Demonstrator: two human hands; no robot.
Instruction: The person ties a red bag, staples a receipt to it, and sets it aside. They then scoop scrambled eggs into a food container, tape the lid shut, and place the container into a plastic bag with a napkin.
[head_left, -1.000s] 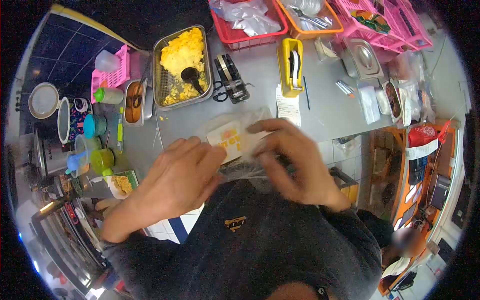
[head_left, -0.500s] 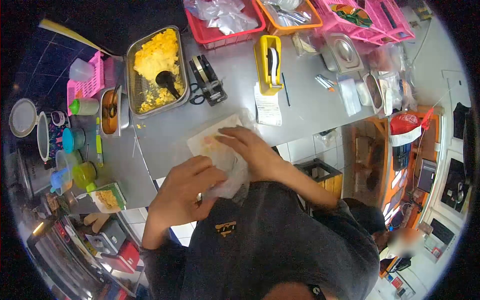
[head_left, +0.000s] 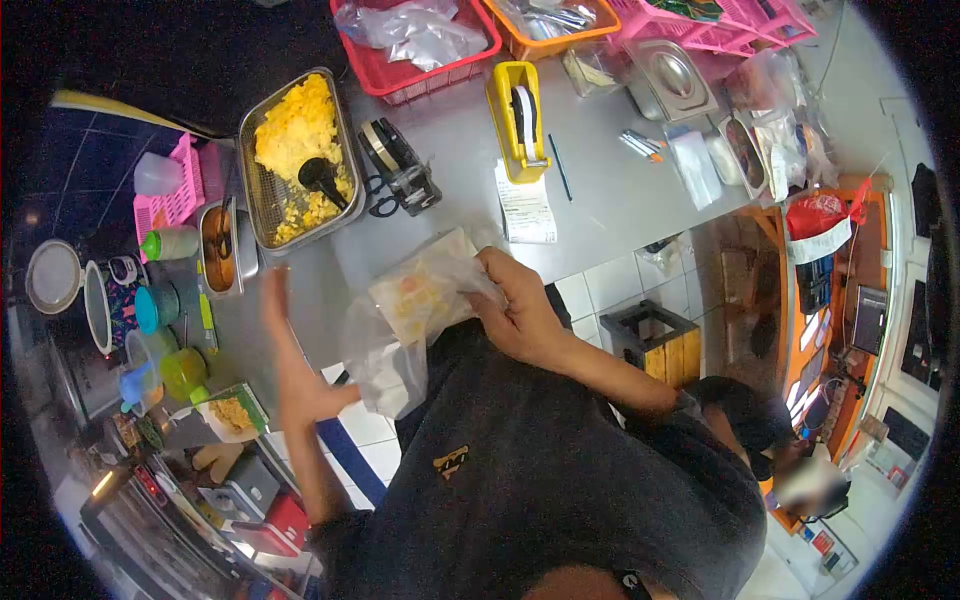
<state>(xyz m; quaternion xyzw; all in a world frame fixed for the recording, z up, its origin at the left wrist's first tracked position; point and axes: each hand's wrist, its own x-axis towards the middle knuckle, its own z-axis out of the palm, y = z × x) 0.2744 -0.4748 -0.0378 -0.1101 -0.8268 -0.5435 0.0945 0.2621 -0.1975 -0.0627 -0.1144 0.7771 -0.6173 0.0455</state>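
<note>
Half a second ago both hands were on the packet, but now the left hand (head_left: 290, 360) has let go. It is open with its fingers straight, just beside the loose end of the clear bag (head_left: 385, 365). Only the right hand (head_left: 520, 315) is grasping the clear bag now, with the packet (head_left: 425, 295) inside it, at the near edge of the grey counter (head_left: 600, 190), near the tray of yellow egg (head_left: 300, 150)

Bare counter (head_left: 615, 190) right of receipt (head_left: 527, 205); egg tray (head_left: 300, 160), black dispenser (head_left: 400, 168) crowd left; red basket (head_left: 425, 68) behind; plastic bag (head_left: 420, 300) near edge.
</note>
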